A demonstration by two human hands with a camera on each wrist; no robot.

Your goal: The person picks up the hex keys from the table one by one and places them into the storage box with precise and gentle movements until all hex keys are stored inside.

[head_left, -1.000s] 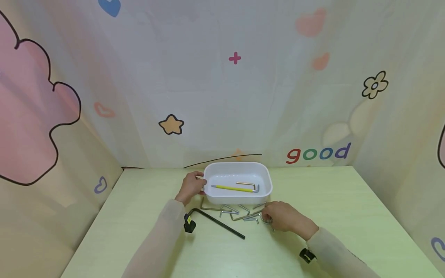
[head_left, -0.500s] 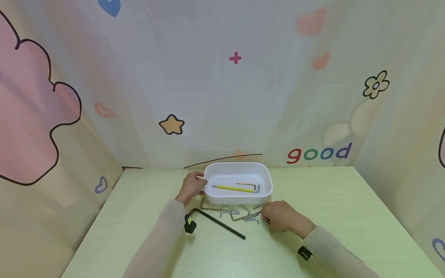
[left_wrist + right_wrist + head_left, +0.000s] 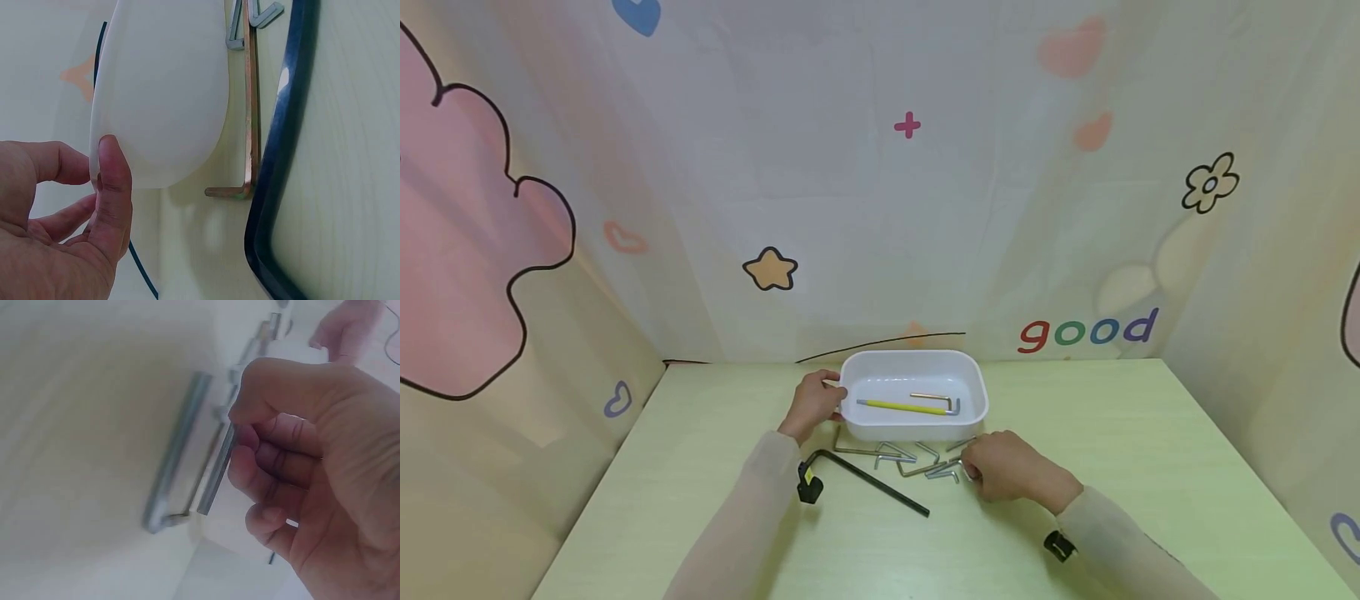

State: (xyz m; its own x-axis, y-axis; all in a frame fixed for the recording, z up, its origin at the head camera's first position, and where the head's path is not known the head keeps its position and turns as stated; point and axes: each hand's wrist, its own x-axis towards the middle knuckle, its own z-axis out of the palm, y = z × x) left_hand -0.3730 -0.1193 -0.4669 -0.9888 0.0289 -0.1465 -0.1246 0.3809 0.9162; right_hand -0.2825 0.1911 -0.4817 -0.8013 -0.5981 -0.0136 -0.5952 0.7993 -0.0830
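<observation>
My left hand [image 3: 811, 404] pinches the left end of a white plastic tub [image 3: 917, 432], with the thumb on the outside in the left wrist view. Inside the tub lie a yellow-sleeved hex key [image 3: 904, 407] and a small brass-coloured hex key [image 3: 931, 396]. My right hand [image 3: 1011, 467] is low over the right end of a loose group of hex keys. In the right wrist view, its thumb and index finger pinch a silver hex key [image 3: 219, 472], partly hidden by the fingers. Beside it lies another silver hex key [image 3: 178, 450], blurred.
Several silver and brass-coloured hex keys, one a long brass-coloured key [image 3: 865, 452], lie along the tub's front. A large black hex key [image 3: 872, 482] lies nearer, beside the left wrist. A printed curtain [image 3: 880, 208] hangs behind the pale table [image 3: 1150, 467].
My right hand has shifted very slightly left and up among the keys. A key end that showed below it a second ago is no longer visible. The left hand and tub stay put.
</observation>
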